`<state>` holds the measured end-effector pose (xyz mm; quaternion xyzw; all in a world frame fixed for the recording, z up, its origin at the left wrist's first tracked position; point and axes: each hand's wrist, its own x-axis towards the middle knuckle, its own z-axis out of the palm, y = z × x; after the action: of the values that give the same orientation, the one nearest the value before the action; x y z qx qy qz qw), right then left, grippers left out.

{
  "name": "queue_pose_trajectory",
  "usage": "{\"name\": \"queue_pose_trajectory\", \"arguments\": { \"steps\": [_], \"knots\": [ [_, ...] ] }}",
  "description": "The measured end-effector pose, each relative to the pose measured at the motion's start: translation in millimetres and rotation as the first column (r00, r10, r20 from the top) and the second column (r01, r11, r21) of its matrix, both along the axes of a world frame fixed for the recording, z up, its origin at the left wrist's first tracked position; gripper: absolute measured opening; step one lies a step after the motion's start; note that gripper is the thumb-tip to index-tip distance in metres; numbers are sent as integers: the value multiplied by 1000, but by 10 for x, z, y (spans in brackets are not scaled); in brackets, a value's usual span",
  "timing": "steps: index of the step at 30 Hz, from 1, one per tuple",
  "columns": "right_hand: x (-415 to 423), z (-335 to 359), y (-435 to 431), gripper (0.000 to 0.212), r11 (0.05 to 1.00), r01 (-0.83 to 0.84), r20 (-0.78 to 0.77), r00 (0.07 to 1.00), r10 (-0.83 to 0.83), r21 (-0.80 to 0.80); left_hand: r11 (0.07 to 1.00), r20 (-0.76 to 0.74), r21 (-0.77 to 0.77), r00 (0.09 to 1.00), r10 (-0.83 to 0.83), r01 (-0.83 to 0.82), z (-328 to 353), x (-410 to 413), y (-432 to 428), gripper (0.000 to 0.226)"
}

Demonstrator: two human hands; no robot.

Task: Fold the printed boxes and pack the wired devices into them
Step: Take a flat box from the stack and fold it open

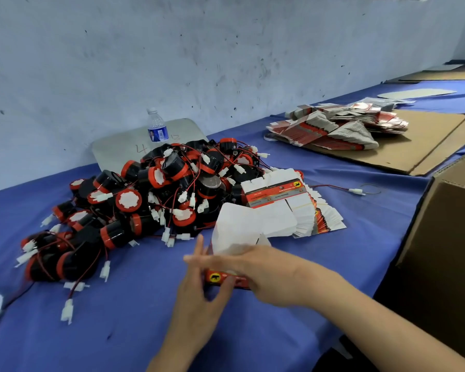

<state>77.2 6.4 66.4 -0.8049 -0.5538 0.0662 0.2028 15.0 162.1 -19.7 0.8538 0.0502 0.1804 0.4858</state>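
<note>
Left hand raised with fingers spread, thumb pinching, right hand curled, forearms converging

the table wears a solid blue cloth. the devices heaped at ten o'clock are black with red bands, white paper centres, red-and-black wires and white plugs. the box in the hands is white inside, red outside with a yellow badge. at two o'clock, flat boxes show red and grey on brown cardboard. the bottle has a blue label.
</note>
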Motion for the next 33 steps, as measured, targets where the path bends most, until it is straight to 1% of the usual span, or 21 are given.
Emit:
{"name": "queue_pose_trajectory", "arguments": {
  "steps": [1, 2, 3, 4, 6, 7, 8, 9, 11, 13, 14, 16, 18, 20, 21, 23, 25, 26, 28, 30, 33],
  "knots": [
    [-31, -41, 44, 93, 1000, -5, 24, 1000, 6, -31, 998, -69, 54, 997, 26, -22, -49, 42, 28, 84],
    [-51, -53, 73, 89, 1000, 17, 9, 1000, -17, -2, 993, -85, 103, 995, 60, -51, -87, 75, 48, 75],
    [-50, -21, 99, 79, 993, 67, -9, 998, -67, 98, 986, -77, 138, 992, 100, -89, -91, 84, 66, 62],
    [-16, 8, 126, 66, 960, 141, -27, 990, -139, 244, 975, -73, 177, 987, 146, -132, -85, 74, 74, 52],
    [167, 70, 168, 44, 794, 312, -101, 947, -306, 521, 937, -69, 278, 968, 240, -213, -50, 57, 56, 50],
    [313, 89, 218, 39, 708, 395, -145, 910, -388, 586, 919, -87, 328, 962, 260, -219, -44, 48, 47, 54],
    [476, 96, 303, 39, 652, 481, -186, 863, -470, 586, 906, -124, 379, 960, 252, -189, -41, 28, 53, 60],
    [647, 94, 385, 41, 629, 567, -220, 810, -544, 531, 895, -174, 425, 957, 230, -138, -38, 18, 52, 67],
    [959, 28, 559, 43, 693, 653, -230, 757, -611, 307, 874, -246, 482, 948, 204, -63, -41, 18, 51, 75],
    [1191, -85, 752, 35, 770, 628, -216, 772, -598, 116, 870, -262, 491, 944, 202, -50, -49, 28, 57, 78],
    [1257, -141, 840, 35, 791, 609, -227, 779, -584, 57, 869, -265, 492, 944, 197, -43, -47, 29, 52, 80],
    [1332, -250, 1011, 53, 792, 611, -301, 755, -583, -1, 867, -259, 497, 948, 185, -34, -52, 23, 60, 81],
    [1365, -331, 1125, 67, 753, 658, -297, 716, -632, -17, 873, -227, 486, 957, 179, -48, -61, 14, 62, 74],
    [1372, -374, 1182, 73, 712, 701, -268, 682, -680, -23, 894, -179, 441, 969, 170, -76, -51, 0, 54, 70],
    [1375, -379, 1189, 70, 704, 710, -268, 677, -686, -8, 915, -159, 392, 973, 168, -94, -42, -4, 52, 73],
    [1357, -388, 1195, 61, 700, 711, -326, 677, -660, 59, 962, -110, 239, 980, 163, -133, -13, 3, 58, 76],
    [1312, -374, 1183, 54, 678, 716, -446, 669, -595, 169, 980, -78, 114, 982, 173, -163, 20, 10, 57, 63],
    [1280, -351, 1172, 51, 646, 723, -512, 662, -548, 245, 980, -76, 76, 979, 187, -182, 29, 13, 57, 59],
    [1197, -279, 1120, 46, 549, 741, -628, 647, -432, 386, 979, -80, 9, 976, 205, -205, 23, 14, 55, 60],
    [1127, -170, 1034, 42, 434, 769, -724, 616, -309, 469, 977, -91, -25, 974, 207, -210, 22, 13, 43, 63],
    [1087, 54, 878, 33, 213, 843, -864, 503, 10, 494, 979, -113, -6, 973, 200, -202, 43, -3, 28, 65]
  ]
}}
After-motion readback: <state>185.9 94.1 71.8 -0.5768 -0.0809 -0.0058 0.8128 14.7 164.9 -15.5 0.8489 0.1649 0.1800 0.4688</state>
